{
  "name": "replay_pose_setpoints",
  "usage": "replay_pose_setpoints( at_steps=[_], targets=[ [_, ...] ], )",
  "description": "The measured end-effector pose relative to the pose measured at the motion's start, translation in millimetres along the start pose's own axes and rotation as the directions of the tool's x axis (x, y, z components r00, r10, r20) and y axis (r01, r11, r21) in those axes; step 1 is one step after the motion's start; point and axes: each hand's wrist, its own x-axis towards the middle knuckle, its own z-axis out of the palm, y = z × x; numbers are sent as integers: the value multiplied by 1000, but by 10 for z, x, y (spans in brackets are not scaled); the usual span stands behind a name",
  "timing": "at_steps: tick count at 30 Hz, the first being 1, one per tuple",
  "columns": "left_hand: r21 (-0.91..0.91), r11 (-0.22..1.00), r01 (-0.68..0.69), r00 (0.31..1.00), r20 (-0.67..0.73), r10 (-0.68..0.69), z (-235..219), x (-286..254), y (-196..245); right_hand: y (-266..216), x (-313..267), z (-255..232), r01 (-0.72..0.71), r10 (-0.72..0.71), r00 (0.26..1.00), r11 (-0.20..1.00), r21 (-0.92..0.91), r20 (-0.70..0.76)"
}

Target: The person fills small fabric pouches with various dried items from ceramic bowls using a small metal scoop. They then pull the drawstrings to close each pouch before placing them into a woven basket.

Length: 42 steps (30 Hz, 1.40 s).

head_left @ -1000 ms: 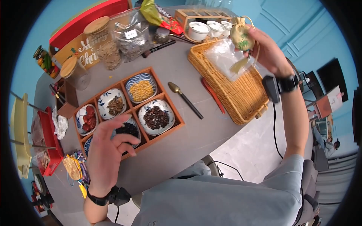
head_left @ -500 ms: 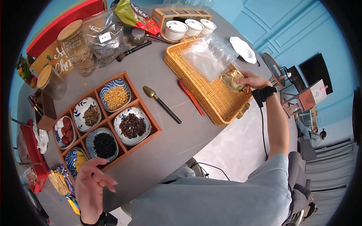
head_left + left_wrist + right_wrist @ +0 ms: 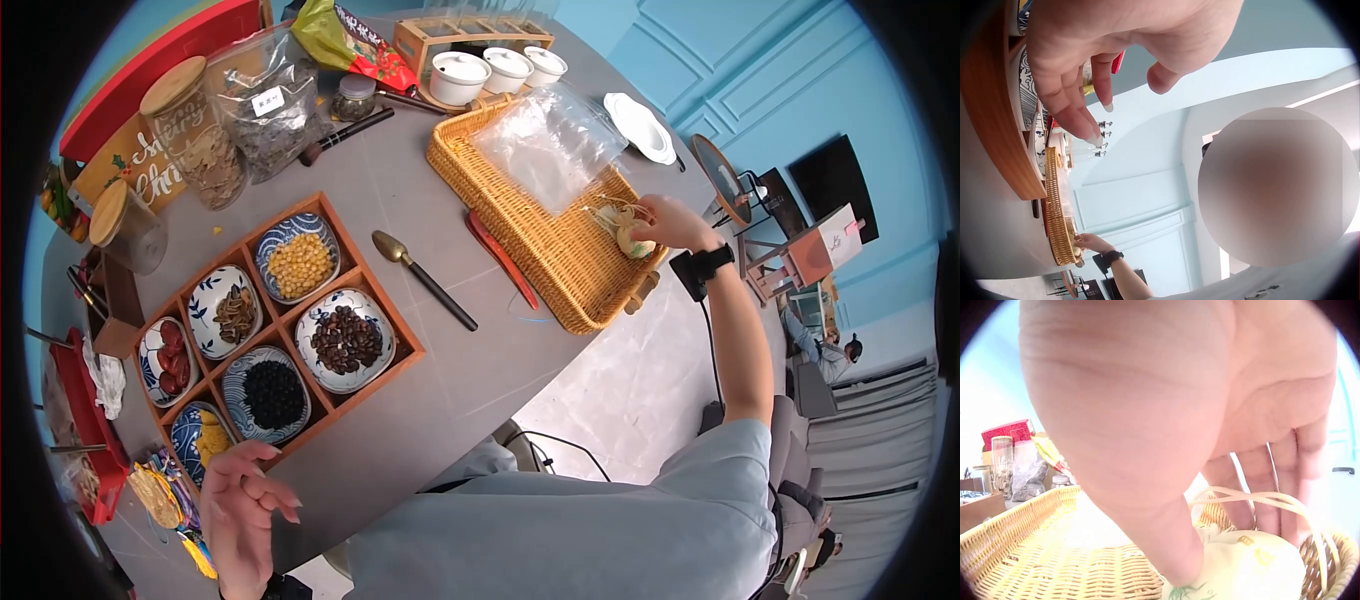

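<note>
— What else sat on the bench [image 3: 480, 370] from where I watched?

— A wooden tray [image 3: 405, 345] of patterned bowls: corn kernels [image 3: 299, 264], dark beans [image 3: 343, 338], black berries [image 3: 274, 392]. Just beside it I saw a dark-handled spoon [image 3: 424, 280].

— And farther back?

— I saw a cork-lidded jar [image 3: 195, 130], a clear bag of dried leaves [image 3: 272, 110], three white lidded cups [image 3: 500, 68] in a wooden rack, and a white plate [image 3: 640, 127].

left hand [image 3: 245, 500]: raised, fingers loosely curled, holding nothing | right hand [image 3: 668, 222]: arm extended, fingers pinching downward
</note>
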Motion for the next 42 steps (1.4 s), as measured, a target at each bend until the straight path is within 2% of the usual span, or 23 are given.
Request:
replay_pose_setpoints(
  at_steps=[3,4,5,7,10,12,13,15,17,19,20,23,24,25,26,27,28,29,33,35,36,39,42],
  targets=[
    [-1,1000,5,999,-48,-5,-90,-43,-12,-97,-118,107,104,-106,980,994,-22,-167],
    [10,1000,9,996,-84,-8,-140,-91,-14,-31,-116,184,126,-126,978,992,-9,-168],
    [-11,1000,-10,998,-58,10,-194,-112,-29,-119,-122,141,-3,1,999,998,-58,-34],
    [-47,999,4,997,-83,-8,-239,-163,12,71,-102,275,107,-115,985,992,-66,-125],
    [-11,999,-45,995,-93,44,-399,-236,92,113,-63,298,62,-71,992,994,-86,-102],
    [29,998,-62,983,-169,66,-579,-332,183,195,-38,326,115,-132,985,983,-143,-114],
    [55,996,-72,972,-221,83,-679,-390,241,286,-12,369,168,-185,974,977,-129,-131],
    [106,985,-136,917,-362,166,-850,-497,349,471,85,413,201,-224,971,953,-227,-81],
    [270,951,-149,846,-463,263,-1110,-606,430,555,100,495,241,-271,950,952,-189,-155],
    [430,901,-54,786,-538,304,-1411,-737,414,624,145,448,138,-162,983,964,-226,-92],
    [498,867,-2,757,-567,327,-1516,-780,387,693,140,460,117,-145,981,974,-196,-131],
    [563,816,131,729,-612,306,-1683,-849,320,656,35,359,129,-166,946,981,-147,-279],
    [605,771,196,723,-620,303,-1719,-839,298,652,11,335,136,-177,930,980,-145,-323],
    [736,639,224,743,-553,377,-1712,-796,305,619,-21,303,141,-185,912,979,-144,-367],
    [840,485,244,766,-473,435,-1686,-726,306,500,-73,258,173,-225,885,971,-163,-406],
    [914,315,254,792,-384,474,-1673,-654,310,364,-134,232,165,-196,882,980,-109,-428],
    [952,227,204,831,-291,474,-1690,-586,324,-59,-316,180,156,-164,879,986,-54,-448],
    [958,209,197,838,-275,471,-1674,-523,331,-434,-484,165,149,-131,874,989,3,-467],
    [965,172,200,880,-254,401,-1682,-403,356,-1492,-1045,443,394,-249,824,897,200,-508],
    [966,161,203,887,-251,387,-1710,-386,322,-1970,-1324,592,438,-310,816,882,172,-489],
    [967,163,197,889,-246,386,-1714,-377,311,-2186,-1437,648,434,-282,845,859,272,-455],
    [968,163,191,886,-242,396,-1743,-386,321,-2515,-1617,789,507,-374,839,801,319,-394],
    [969,174,178,881,-236,409,-1771,-386,319,-2643,-1654,948,529,-385,836,754,389,-391]
  ],
)
